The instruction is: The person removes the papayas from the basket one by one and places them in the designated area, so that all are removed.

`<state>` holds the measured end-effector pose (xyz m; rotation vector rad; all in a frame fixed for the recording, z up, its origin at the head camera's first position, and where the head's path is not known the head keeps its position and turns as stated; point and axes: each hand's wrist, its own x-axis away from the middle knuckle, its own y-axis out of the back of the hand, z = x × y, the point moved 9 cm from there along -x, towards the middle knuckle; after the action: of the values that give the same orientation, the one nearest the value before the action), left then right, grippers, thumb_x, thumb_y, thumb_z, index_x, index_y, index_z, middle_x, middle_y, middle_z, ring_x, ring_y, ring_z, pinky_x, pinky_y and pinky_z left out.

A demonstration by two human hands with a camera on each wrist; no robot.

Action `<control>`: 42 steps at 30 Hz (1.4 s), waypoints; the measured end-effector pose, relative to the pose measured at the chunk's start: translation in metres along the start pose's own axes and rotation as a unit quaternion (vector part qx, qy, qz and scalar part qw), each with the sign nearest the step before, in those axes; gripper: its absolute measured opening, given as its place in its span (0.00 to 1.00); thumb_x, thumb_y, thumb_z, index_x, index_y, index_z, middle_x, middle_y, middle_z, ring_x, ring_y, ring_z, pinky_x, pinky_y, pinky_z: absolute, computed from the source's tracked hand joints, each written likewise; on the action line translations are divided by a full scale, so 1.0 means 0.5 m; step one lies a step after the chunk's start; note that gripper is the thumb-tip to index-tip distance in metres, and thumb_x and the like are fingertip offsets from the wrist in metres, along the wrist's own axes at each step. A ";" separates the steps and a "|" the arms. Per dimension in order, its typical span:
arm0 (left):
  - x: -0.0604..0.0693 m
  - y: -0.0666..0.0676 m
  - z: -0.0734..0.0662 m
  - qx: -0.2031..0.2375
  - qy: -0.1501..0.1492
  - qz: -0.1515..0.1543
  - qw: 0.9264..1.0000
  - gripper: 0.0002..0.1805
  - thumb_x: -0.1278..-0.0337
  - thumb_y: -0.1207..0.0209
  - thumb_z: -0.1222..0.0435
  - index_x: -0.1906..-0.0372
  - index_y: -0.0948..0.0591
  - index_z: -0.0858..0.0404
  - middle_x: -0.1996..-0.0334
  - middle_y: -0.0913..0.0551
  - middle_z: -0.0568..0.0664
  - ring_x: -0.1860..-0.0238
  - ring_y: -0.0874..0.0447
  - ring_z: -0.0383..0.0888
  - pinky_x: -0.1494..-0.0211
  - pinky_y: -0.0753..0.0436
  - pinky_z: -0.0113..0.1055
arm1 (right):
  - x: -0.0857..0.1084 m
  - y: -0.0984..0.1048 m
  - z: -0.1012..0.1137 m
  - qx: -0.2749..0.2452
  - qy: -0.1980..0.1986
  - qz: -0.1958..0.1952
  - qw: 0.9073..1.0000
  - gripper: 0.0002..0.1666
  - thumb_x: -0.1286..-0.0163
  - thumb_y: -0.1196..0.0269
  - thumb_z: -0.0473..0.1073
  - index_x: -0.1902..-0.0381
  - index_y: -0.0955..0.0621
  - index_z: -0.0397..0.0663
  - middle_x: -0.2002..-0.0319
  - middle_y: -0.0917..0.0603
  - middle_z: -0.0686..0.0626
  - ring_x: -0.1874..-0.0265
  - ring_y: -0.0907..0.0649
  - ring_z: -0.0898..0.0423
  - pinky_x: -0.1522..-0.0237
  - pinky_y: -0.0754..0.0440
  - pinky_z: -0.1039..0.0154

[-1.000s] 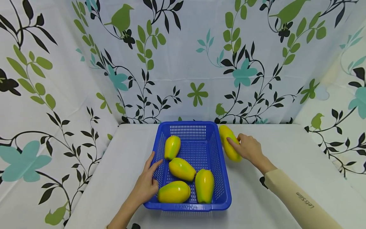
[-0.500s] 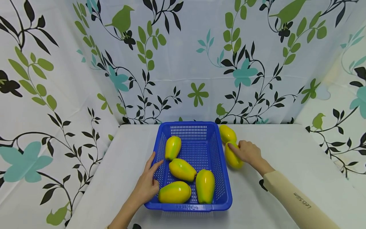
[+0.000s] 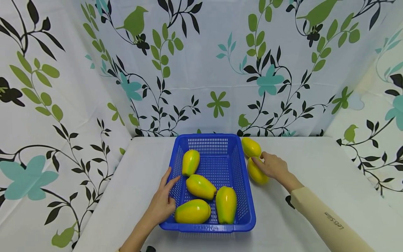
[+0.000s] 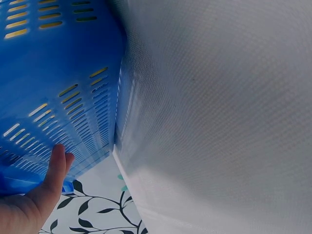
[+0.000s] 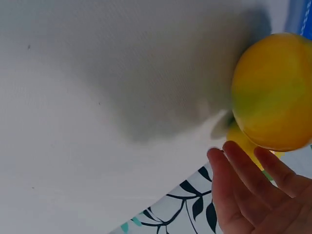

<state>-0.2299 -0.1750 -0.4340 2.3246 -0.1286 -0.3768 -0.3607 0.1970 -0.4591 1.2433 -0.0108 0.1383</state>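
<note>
A blue plastic basket [image 3: 209, 228] holds several glossy yellow-green, papaya-like fruits [image 3: 192, 211]. My left hand [image 3: 161, 203] rests against the basket's left side, its fingers extended over the rim. In the left wrist view, fingers [image 4: 56, 170] lie along the slotted outer wall. Outside the basket, my right hand [image 3: 274, 167] is at the nearer of two similar fruits [image 3: 257, 172], with the thumb on it. The right wrist view shows that fruit [image 5: 275, 92] large, with loosely straight fingers [image 5: 243, 168] just below it; the thumb is out of sight.
Another yellow fruit [image 3: 251, 147] lies behind, close to the basket's right wall. A white table [image 3: 299, 154] carries everything. Patterned cloth [image 3: 201, 70] hangs at the back and sides. A dark object [image 3: 150, 249] shows at the lower edge.
The nearer right-hand fruit has shifted toward me, so the fruit behind it shows separately. My right fingers have lifted slightly since half a second ago. The left hand stays in place.
</note>
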 end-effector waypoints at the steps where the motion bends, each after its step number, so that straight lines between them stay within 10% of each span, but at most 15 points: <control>1: 0.000 0.000 0.000 0.000 0.000 0.000 1.000 0.39 0.59 0.51 0.83 0.32 0.29 0.68 0.22 0.54 0.60 0.27 0.44 0.64 0.46 0.20 0.49 | 0.001 0.005 0.005 0.000 0.008 -0.007 1.000 0.45 0.28 0.55 0.68 0.44 0.26 0.29 0.64 0.17 0.38 0.72 0.21 0.48 0.75 0.21 0.58; 18: 0.001 0.003 -0.002 -0.008 -0.008 -0.008 1.000 0.38 0.59 0.50 0.83 0.33 0.29 0.69 0.22 0.53 0.61 0.28 0.42 0.64 0.48 0.18 0.46 | 0.075 0.110 0.193 -0.021 0.182 -0.146 0.972 0.37 0.32 0.40 0.58 0.36 0.27 0.36 0.38 0.25 0.33 0.42 0.24 0.36 0.44 0.26 0.38; 25: 0.001 0.001 0.001 -0.004 -0.004 -0.005 1.000 0.39 0.59 0.50 0.83 0.33 0.29 0.69 0.22 0.54 0.60 0.28 0.43 0.64 0.52 0.17 0.39 | 0.119 0.076 0.282 0.012 0.279 -0.082 0.957 0.38 0.32 0.39 0.59 0.33 0.29 0.42 0.37 0.25 0.39 0.40 0.23 0.41 0.41 0.26 0.43; 42: 0.003 -0.002 0.002 -0.006 -0.001 -0.006 1.000 0.38 0.59 0.50 0.83 0.33 0.28 0.68 0.22 0.54 0.60 0.28 0.42 0.64 0.49 0.18 0.44 | 0.202 -0.040 0.358 0.057 0.313 0.138 0.938 0.39 0.35 0.39 0.65 0.37 0.23 0.44 0.42 0.20 0.45 0.47 0.19 0.49 0.44 0.22 0.50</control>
<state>-0.2288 -0.1753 -0.4355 2.3147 -0.1139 -0.3847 -0.2464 0.0319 -0.4118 1.2619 0.3806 0.7833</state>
